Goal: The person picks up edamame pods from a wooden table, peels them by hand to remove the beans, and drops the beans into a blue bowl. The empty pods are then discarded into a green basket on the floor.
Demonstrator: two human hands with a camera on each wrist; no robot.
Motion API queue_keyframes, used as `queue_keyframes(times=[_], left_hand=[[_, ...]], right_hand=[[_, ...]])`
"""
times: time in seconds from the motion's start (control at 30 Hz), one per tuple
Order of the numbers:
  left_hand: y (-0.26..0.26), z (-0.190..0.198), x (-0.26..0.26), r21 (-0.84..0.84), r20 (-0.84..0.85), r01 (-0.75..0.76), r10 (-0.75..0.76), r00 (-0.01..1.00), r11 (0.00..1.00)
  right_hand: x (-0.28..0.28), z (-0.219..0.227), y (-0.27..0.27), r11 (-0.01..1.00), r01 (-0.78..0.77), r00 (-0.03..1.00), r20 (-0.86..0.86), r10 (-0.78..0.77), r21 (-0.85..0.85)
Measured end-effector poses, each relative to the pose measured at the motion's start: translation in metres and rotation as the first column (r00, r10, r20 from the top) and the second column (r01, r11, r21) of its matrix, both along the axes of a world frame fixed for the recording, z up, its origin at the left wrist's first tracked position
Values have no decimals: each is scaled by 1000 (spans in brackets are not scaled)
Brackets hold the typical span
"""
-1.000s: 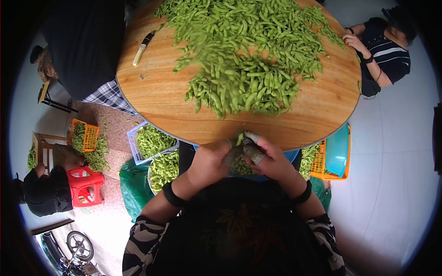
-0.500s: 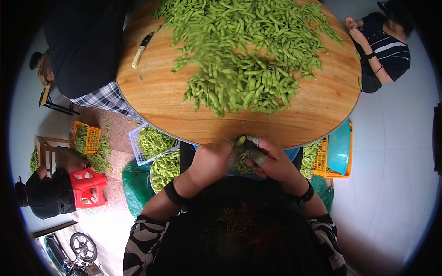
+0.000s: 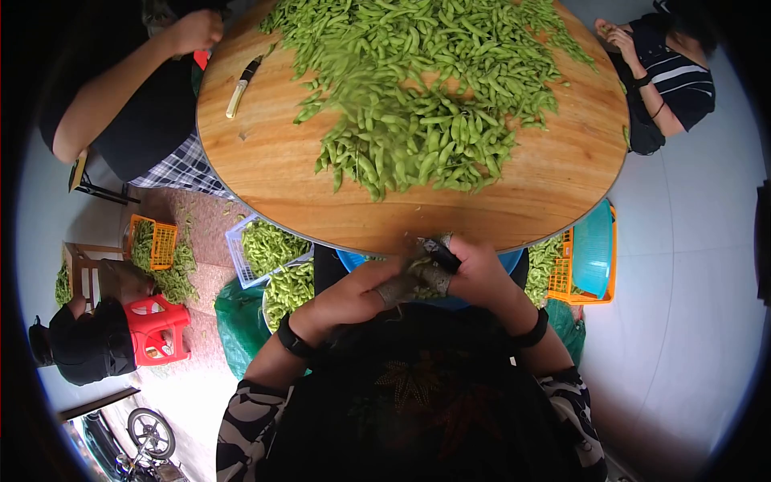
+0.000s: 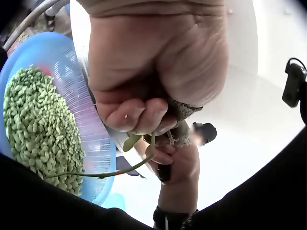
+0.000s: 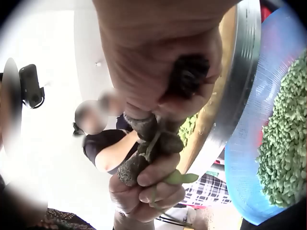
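My left hand [image 3: 347, 294] and right hand [image 3: 484, 275] meet just in front of the table edge, with worn grey covers on the thumbs and some fingers. The left fingers curl around a green bean pod [image 4: 130, 143], and a thin stem [image 4: 120, 171] trails below. In the right palm I grip a black-handled tool [image 5: 189, 72]; its working end is hidden among the fingers. Under the hands sits a blue basket [image 4: 91, 108] of shelled green beans [image 4: 43, 124]. A large heap of bean pods [image 3: 426, 96] covers much of the round wooden table [image 3: 289, 193].
A knife [image 3: 241, 88] lies at the table's left. Crates of pods stand below: a lilac one [image 3: 239, 257] at left, an orange one [image 3: 598, 299] at right bearing a teal basket [image 3: 593, 249]. One person [image 3: 104, 120] sits at left, another [image 3: 675, 88] at right.
My left hand has turned and dropped slightly down and left; the pod that showed between the hands is now hidden in the head view. The person at left has raised an arm into view.
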State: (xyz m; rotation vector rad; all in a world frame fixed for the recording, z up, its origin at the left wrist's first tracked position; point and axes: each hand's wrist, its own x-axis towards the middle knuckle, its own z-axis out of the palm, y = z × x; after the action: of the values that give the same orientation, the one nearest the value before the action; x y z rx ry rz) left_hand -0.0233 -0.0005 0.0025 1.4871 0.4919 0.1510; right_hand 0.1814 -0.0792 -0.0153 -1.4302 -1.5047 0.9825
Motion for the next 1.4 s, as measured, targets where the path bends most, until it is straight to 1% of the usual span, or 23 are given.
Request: queue_keyframes(times=[0.03,0.07,0.13,0.17,0.23,0.33,0.53,0.63,0.77,0.87,0.93,0.97,1.0,1.03,1.07,1.13,1.17,1.23,1.27,1.3,1.33,1.37,1.4], left_hand=[[1,2,-1,-209,-57,-3,-9,998,978],[1,-1,-2,-212,-59,-3,-10,998,977],[1,-8,-2,238,-52,31,-19,998,971],[0,-7,-2,238,-51,32,-20,998,971],[-2,-6,-3,408,-145,33,29,989,913],[-2,-10,-6,453,-141,52,14,990,890],[-4,-11,-3,487,-159,11,77,984,873],[-2,-3,-12,402,-201,-97,191,961,910],[-2,-8,-18,345,-189,-143,218,958,928],[-2,-8,-14,332,-98,-144,186,978,932],[-3,-3,-8,-31,29,-233,234,972,972],[-2,-4,-9,-30,29,-235,236,971,971],[-2,-5,-10,-393,38,-225,260,965,892],[-2,-8,-11,-704,36,-179,285,958,688],[-3,-12,-12,-705,34,-181,287,957,686],[-2,-19,-13,-899,210,87,247,946,430],[0,-20,-12,-899,211,88,247,946,430],[4,-15,-9,-703,45,-112,201,979,702],[4,-14,-7,-705,44,-114,203,978,700],[4,-14,-6,-180,87,-177,195,977,968],[4,-14,-4,409,116,-197,163,980,891],[2,-12,-3,409,115,-195,162,980,891],[-1,-11,-1,568,99,-215,193,976,794]], right_hand=[[0,0,-1,999,-23,987,159,29,-38],[-1,-2,-2,999,-22,987,157,29,-41],[-5,-6,-2,994,-16,932,359,54,-108],[-7,-8,-2,994,-15,932,359,53,-108],[-11,-12,-3,992,0,956,292,-38,130],[-12,-10,-2,988,-61,983,180,34,142],[-23,-16,-5,999,44,936,352,-32,-26],[-15,5,-10,980,1,959,278,56,-200],[-11,12,-17,990,-40,974,215,68,-132],[-13,4,-12,996,47,975,212,-62,75],[-14,1,-8,1000,-9,996,-93,8,-18],[-15,-1,-7,1000,-11,996,-92,10,-16],[-16,-3,-6,999,-43,975,-217,47,25],[-17,-3,-6,995,-69,937,-338,88,67],[-17,-2,-6,995,-71,937,-339,89,65],[-15,4,-5,989,-147,850,-511,128,3],[-14,6,-5,989,-147,851,-510,128,3],[-12,9,-8,950,-173,728,-683,-54,-259],[-10,6,-8,949,-175,728,-683,-55,-263],[-8,1,-6,922,-144,821,-564,-91,-359],[-7,-2,-5,889,-99,896,-429,-116,-447],[-8,-2,-5,889,-99,895,-431,-117,-447],[-10,-2,-5,927,-33,952,-294,-85,-374]])
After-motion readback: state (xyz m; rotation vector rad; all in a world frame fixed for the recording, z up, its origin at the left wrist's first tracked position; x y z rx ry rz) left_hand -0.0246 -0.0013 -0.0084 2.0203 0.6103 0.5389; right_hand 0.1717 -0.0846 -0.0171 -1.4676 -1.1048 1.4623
